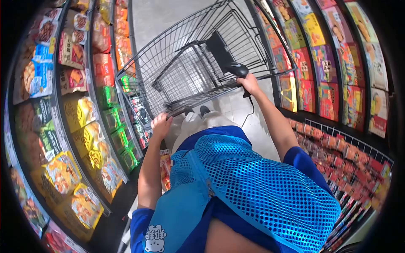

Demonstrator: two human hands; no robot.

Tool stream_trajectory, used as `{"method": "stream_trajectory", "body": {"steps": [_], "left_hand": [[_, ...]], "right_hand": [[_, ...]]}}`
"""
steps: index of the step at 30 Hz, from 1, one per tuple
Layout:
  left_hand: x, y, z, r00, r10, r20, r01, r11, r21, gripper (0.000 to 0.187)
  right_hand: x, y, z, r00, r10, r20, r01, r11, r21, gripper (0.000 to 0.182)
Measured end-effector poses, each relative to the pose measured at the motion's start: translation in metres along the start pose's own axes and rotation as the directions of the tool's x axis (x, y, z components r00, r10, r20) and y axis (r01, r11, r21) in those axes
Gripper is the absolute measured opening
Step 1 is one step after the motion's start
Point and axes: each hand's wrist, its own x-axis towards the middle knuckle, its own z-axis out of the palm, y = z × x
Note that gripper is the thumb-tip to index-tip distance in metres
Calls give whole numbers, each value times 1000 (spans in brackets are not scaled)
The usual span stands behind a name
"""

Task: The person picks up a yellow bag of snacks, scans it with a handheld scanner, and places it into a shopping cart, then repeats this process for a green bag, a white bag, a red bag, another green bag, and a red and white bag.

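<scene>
Holding one cart: one left hand, one right hand.

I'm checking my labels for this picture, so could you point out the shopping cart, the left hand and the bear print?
Shopping cart (218,51): head view, on its black panel.
Left hand (161,125): head view, on the back of the hand.
Bear print (155,245): head view, on its lower part.
</scene>
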Motion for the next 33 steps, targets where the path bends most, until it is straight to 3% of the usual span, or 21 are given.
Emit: {"method": "stream_trajectory", "body": {"steps": [5, 23, 33], "left_hand": [[2, -4, 6, 1000, 14, 4, -14, 1000, -14, 47], [16, -20, 4, 997, 79, -17, -80, 992, -92, 40], [27, -25, 10, 998, 68, 19, -66, 993, -96, 42]], "right_hand": [[8, 9, 2, 999, -22, 26, 20, 996, 88, 34], [27, 19, 18, 999, 28, 15, -29, 997, 67, 33], [12, -17, 9, 997, 49, -63, -48, 998, 28, 35]]}}
